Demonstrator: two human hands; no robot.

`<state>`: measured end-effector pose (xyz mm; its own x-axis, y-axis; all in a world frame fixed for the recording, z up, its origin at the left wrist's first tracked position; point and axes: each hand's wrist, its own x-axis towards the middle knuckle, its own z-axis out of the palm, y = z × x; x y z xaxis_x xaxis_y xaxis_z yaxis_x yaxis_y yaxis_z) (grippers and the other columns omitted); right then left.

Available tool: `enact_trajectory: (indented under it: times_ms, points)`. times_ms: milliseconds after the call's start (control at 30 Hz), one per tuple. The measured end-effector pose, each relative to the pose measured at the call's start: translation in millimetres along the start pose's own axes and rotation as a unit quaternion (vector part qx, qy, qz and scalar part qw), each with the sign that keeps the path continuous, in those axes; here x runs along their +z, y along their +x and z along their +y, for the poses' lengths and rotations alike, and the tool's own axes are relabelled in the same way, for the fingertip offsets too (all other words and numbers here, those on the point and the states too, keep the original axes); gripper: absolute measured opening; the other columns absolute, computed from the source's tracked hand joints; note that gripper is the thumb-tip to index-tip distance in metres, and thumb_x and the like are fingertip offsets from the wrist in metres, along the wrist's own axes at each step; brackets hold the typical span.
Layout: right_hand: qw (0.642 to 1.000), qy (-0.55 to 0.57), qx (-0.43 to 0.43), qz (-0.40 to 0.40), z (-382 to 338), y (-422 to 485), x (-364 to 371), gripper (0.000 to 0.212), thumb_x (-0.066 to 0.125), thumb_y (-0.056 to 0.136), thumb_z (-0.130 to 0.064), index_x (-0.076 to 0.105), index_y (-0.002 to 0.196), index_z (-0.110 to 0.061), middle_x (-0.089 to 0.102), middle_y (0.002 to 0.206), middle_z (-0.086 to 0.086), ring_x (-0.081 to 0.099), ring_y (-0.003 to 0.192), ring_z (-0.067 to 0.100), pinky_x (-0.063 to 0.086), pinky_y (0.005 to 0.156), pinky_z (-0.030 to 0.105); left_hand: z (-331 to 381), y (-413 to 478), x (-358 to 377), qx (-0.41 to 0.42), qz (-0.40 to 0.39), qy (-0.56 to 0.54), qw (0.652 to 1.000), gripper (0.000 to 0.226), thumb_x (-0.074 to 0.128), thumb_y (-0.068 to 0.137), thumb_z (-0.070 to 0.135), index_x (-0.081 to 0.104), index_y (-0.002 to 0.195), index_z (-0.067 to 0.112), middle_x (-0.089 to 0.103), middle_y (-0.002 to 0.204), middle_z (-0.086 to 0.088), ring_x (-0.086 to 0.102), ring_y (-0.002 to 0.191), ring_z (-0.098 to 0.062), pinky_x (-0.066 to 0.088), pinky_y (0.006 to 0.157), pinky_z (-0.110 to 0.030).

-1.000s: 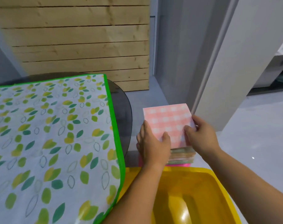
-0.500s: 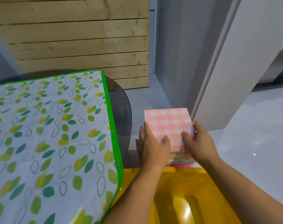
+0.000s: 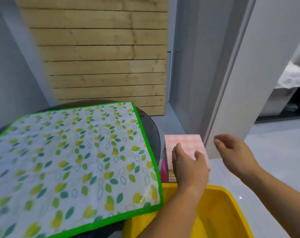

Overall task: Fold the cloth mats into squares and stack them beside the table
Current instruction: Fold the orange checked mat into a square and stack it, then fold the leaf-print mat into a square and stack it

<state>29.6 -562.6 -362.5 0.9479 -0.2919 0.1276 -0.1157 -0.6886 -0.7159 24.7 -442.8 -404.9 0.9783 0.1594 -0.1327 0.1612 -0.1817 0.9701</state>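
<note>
My left hand [image 3: 188, 164] lies flat, fingers straight, on the pink checked mat [image 3: 185, 143], pressing rather than grasping it. My right hand [image 3: 235, 152] hangs loose and empty at three o'clock of it, apart. That mat tops the stack of folded squares [image 3: 173, 176], at three o'clock of the round table [image 3: 150, 124]. I judge this one done; the leaf-print mat [image 3: 73, 152] lies unfolded on the table, so folding remains there
</note>
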Motion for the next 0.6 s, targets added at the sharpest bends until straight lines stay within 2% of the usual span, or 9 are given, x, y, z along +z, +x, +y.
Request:
enact_trajectory:
  times_ms: [133, 233, 300, 367, 433, 500, 600]
  points:
    - [0.999, 0.012, -0.044, -0.008, -53.2, -31.5, -21.4, 0.028, 0.049, 0.101, -0.027, 0.065, 0.12, -0.014, 0.064, 0.107, -0.001, 0.058, 0.101, 0.018, 0.04, 0.084, 0.029, 40.6, -15.4, -55.3, 0.005, -0.021, -0.026, 0.999, 0.06, 0.052, 0.098, 0.033, 0.032, 0.154, 0.024, 0.042, 0.153, 0.005, 0.043, 0.139, -0.019, 0.036, 0.113, -0.032]
    - [0.996, 0.009, -0.088, -0.019, -97.6, -56.3, -21.3, 0.023, 0.05, 0.1, -0.027, 0.066, 0.115, -0.018, 0.065, 0.106, -0.004, 0.058, 0.097, 0.014, 0.041, 0.077, 0.025, 62.6, -29.4, -112.5, 0.051, -0.072, -0.062, 0.994, 0.061, 0.056, 0.092, 0.033, 0.037, 0.149, 0.026, 0.044, 0.146, 0.011, 0.047, 0.134, -0.012, 0.037, 0.113, -0.034]
    - [0.992, 0.008, -0.12, -0.041, -127.2, -73.6, -13.4, 0.019, 0.052, 0.099, -0.028, 0.067, 0.11, -0.022, 0.066, 0.103, -0.007, 0.059, 0.092, 0.009, 0.041, 0.074, 0.023, 67.1, -34.2, -159.8, 0.071, -0.058, -0.044, 0.995, 0.055, 0.057, 0.096, 0.028, 0.04, 0.148, 0.025, 0.046, 0.14, 0.013, 0.052, 0.125, -0.009, 0.042, 0.11, -0.035]
    - [0.984, 0.01, -0.152, -0.089, -152.0, -89.4, 0.4, 0.018, 0.054, 0.098, -0.03, 0.068, 0.107, -0.023, 0.068, 0.102, -0.012, 0.061, 0.093, 0.005, 0.047, 0.081, 0.026, 61.2, -39.3, -211.8, 0.086, -0.045, 0.009, 0.995, 0.048, 0.057, 0.099, 0.028, 0.042, 0.145, 0.026, 0.048, 0.141, 0.012, 0.058, 0.112, -0.003, 0.049, 0.098, -0.028]
    - [0.972, -0.001, -0.181, -0.148, -171.7, -103.8, 19.8, 0.019, 0.055, 0.097, -0.032, 0.069, 0.109, -0.024, 0.068, 0.104, -0.014, 0.062, 0.096, 0.002, 0.051, 0.087, 0.027, 44.3, -45.2, -264.4, 0.105, -0.049, 0.091, 0.989, 0.04, 0.058, 0.1, 0.03, 0.047, 0.139, 0.029, 0.05, 0.136, 0.014, 0.055, 0.108, 0.005, 0.047, 0.087, -0.02]
    - [0.957, -0.02, -0.212, -0.199, -187.1, -117.0, 44.3, 0.022, 0.056, 0.096, -0.035, 0.068, 0.112, -0.026, 0.067, 0.11, -0.015, 0.06, 0.1, 0.0, 0.05, 0.091, 0.025, 23.1, -53.0, -314.3, 0.125, -0.057, 0.204, 0.969, 0.032, 0.058, 0.099, 0.034, 0.051, 0.13, 0.033, 0.05, 0.131, 0.017, 0.053, 0.119, 0.001, 0.044, 0.093, -0.019]
    - [0.934, -0.022, -0.242, -0.262, -204.0, -137.0, 81.9, 0.025, 0.058, 0.095, -0.038, 0.067, 0.116, -0.026, 0.065, 0.119, -0.015, 0.057, 0.108, -0.001, 0.045, 0.095, 0.019, -5.1, -69.3, -376.9, 0.148, -0.08, 0.391, 0.905, 0.031, 0.054, 0.092, 0.052, 0.054, 0.121, 0.04, 0.046, 0.125, 0.024, 0.05, 0.12, 0.0, 0.042, 0.102, -0.024]
